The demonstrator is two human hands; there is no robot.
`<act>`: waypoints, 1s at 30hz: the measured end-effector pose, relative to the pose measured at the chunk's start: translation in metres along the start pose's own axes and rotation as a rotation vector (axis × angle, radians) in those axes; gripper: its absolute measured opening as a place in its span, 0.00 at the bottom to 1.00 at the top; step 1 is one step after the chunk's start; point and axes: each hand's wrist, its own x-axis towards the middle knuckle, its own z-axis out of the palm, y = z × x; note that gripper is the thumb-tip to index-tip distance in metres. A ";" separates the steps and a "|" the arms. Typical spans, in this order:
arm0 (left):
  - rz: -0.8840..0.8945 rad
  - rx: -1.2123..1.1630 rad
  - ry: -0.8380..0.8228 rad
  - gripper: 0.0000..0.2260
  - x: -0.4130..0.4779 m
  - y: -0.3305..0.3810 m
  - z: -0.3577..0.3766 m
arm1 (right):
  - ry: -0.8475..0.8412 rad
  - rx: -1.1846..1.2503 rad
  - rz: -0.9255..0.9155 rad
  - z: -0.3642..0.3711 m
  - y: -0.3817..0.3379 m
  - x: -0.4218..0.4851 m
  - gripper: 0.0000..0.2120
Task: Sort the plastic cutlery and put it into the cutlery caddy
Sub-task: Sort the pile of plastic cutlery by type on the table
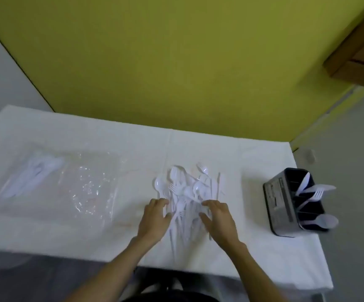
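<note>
A loose pile of white plastic cutlery [187,188], spoons, forks and knives mixed, lies in the middle of the white table [122,240]. My left hand [155,219] rests at the pile's left edge with relaxed fingers. My right hand [218,219] hovers over the pile's right side, fingers spread and holding nothing. The dark cutlery caddy [285,205] stands at the table's right edge. A knife, a fork and a spoon stick out of its separate compartments.
A clear plastic bag [85,182] lies flat on the left half of the table, with more white cutlery [30,173] at its far left end. A yellow wall stands behind the table. The table's right edge runs just beyond the caddy.
</note>
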 end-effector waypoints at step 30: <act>-0.011 -0.134 0.088 0.05 0.000 0.000 0.019 | 0.266 0.231 0.408 0.001 0.038 0.016 0.01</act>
